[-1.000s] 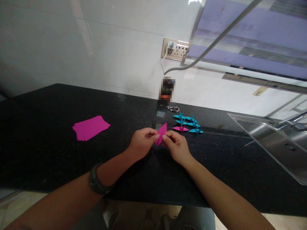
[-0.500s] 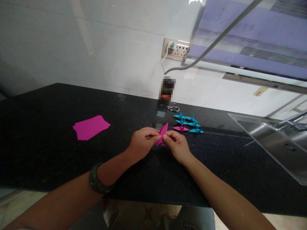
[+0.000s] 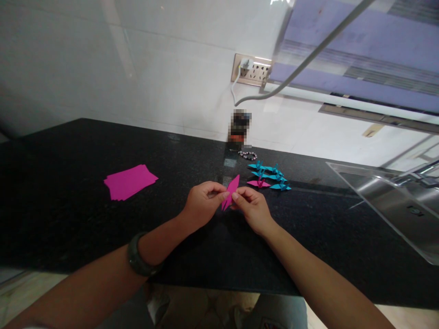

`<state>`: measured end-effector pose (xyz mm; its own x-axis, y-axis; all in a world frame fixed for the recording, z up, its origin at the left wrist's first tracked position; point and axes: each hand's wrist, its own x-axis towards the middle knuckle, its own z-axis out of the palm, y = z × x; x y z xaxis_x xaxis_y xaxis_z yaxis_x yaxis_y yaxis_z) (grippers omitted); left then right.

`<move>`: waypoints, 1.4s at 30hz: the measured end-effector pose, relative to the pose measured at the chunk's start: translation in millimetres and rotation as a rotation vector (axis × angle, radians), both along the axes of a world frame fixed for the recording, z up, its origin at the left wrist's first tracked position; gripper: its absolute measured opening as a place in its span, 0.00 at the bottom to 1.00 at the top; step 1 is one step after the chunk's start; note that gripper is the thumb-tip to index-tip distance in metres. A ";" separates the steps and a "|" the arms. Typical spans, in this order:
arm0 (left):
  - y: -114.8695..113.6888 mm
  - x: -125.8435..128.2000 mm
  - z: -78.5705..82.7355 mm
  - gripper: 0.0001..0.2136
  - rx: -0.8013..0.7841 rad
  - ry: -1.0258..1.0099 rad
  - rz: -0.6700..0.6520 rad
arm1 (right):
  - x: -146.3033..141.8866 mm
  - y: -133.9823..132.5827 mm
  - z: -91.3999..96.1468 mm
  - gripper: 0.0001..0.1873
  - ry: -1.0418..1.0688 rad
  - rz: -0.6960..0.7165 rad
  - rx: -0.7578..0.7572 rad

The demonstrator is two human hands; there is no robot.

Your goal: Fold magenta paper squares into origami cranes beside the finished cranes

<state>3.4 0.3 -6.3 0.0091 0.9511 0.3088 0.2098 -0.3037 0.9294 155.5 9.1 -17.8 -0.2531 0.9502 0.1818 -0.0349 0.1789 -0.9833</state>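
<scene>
Pinch grip by left hand (image 3: pixel 204 205) and right hand (image 3: pixel 255 210) on one folded paper (image 3: pixel 233 183), pink, held between the two over the middle of the black tabletop (image 3: pixel 78 228). Left thumb laid on the left edge, fingers of that hand curled behind; right thumb pressed on the opposite edge, fingers bent and partly hidden. Paper slim, pointed, slanted, far tip leaning right, near end apparently split into two narrow points. Cannot tell whether touching the surface below.

Risks, as judged:
- Skewed crease, from uneven thumb pressure or one edge slipping.
- Torn or bent tip, from pulling both hands apart on thin layers.
- Layers springing open, from easing either pinch too soon.

Dark bangle (image 3: pixel 139 256) on left wrist. Just beyond the right hand: blue paper birds (image 3: pixel 277 177), apparently five, close-set, with one pink bird (image 3: pixel 259 183) beside them. Possible crushed wing or toppled bird there, from a careless outward swing of the right hand. Farther back: beaded bracelet (image 3: pixel 247 156) beside a pixelated object (image 3: pixel 238 130), not identifiable. Well left of the left hand: stack of pink sheets (image 3: pixel 130 183), corners unevenly fanned; liable to slide if brushed. Far right: steel sink (image 3: pixel 387 201); risk of soaked paper if dropped there and wet, dryness not readable. On the wall: socket panel (image 3: pixel 252 70) with grey cable (image 3: pixel 308 59).
</scene>
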 end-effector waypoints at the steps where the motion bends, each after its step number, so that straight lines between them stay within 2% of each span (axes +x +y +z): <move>1: 0.5 0.3 -0.4 0.08 -0.040 -0.036 -0.007 | -0.1 -0.2 0.3 0.10 -0.002 0.001 0.001; 5: 1.7 0.9 0.8 0.09 -0.137 -0.206 -0.039 | -0.6 -1.1 2.0 0.10 -0.027 -0.013 0.023; 8: 1.5 1.5 4.1 0.13 -0.227 -0.329 -0.086 | -1.0 -2.1 3.6 0.10 -0.048 -0.030 0.040; 11: 0.5 2.6 5.9 0.11 -0.331 -0.372 -0.157 | -1.0 -2.8 4.2 0.10 -0.080 -0.041 0.050; 14: 0.1 3.2 4.3 0.09 -0.354 -0.356 -0.193 | -0.5 -3.0 4.1 0.10 -0.149 -0.049 0.085; 20: 1.2 2.0 1.5 0.09 -0.298 -0.270 -0.141 | -0.8 -5.0 4.2 0.09 -0.300 -0.097 0.174; 23: 1.1 1.8 2.4 0.09 -0.277 -0.251 -0.115 | -1.7 -5.4 2.5 0.09 -0.258 -0.082 0.151; 27: 0.4 1.4 4.1 0.08 -0.245 -0.226 -0.113 | -2.0 -3.5 1.6 0.09 -0.135 -0.017 0.048; 31: 0.5 0.8 5.4 0.08 -0.244 -0.204 -0.109 | -1.4 -2.0 4.9 0.10 -0.102 -0.001 -0.030; 38: 0.0 1.6 4.9 0.10 -0.335 -0.228 -0.194 | 0.6 -1.5 7.7 0.08 -0.111 -0.009 -0.034; 42: -0.1 1.0 2.2 0.13 -0.336 -0.163 -0.175 | 1.9 -0.6 6.0 0.07 -0.135 -0.010 -0.016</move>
<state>4.4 0.1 -4.1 0.1568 0.9876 -0.0080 0.0241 0.0043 0.9997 157.4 8.5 -11.7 -0.2647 0.9553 0.1316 0.0993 0.1628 -0.9817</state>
